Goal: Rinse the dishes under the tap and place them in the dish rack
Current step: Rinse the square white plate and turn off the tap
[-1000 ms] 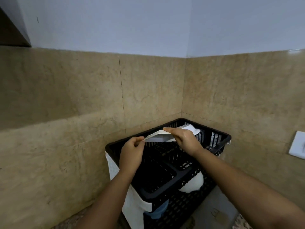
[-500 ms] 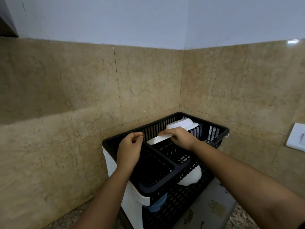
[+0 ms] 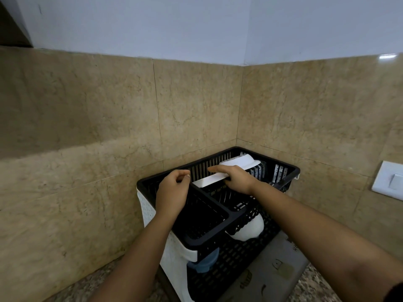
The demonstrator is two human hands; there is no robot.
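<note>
**A:** How far along does the job look?

**B:** Well into it, I'd judge. The dish rack (image 3: 292, 171) already carries several things. On its upper tier a white bowl (image 3: 242, 161) leans at the back corner. On the lower tier sit a second white bowl (image 3: 248, 229) and something blue (image 3: 202, 263), half hidden under the front edge. The white dish (image 3: 204, 182) is going in just now. It stands on edge in the upper tier, in front of the leaning bowl, and looks nearly seated.

**A:** And what's left?

**B:** Letting go of it, first. Beyond that I can't say. No tap or sink is in view, so any dishes waiting to be rinsed are out of sight. Only the rack and a strip of the desk (image 3: 104, 282) under it show.

**A:** The hands?

**B:** The right hand (image 3: 235, 178) is over the rack's upper tier. Its fingers are laid fairly straight along the dish's top edge and the thumb is tucked under, so it has hold of the dish. The left hand (image 3: 172, 192) is at the rack's left side, just beside the dish's near end. Its fingers are curled in against the thumb, with nothing visibly in them. Whether it touches the dish, I can't tell.
</note>
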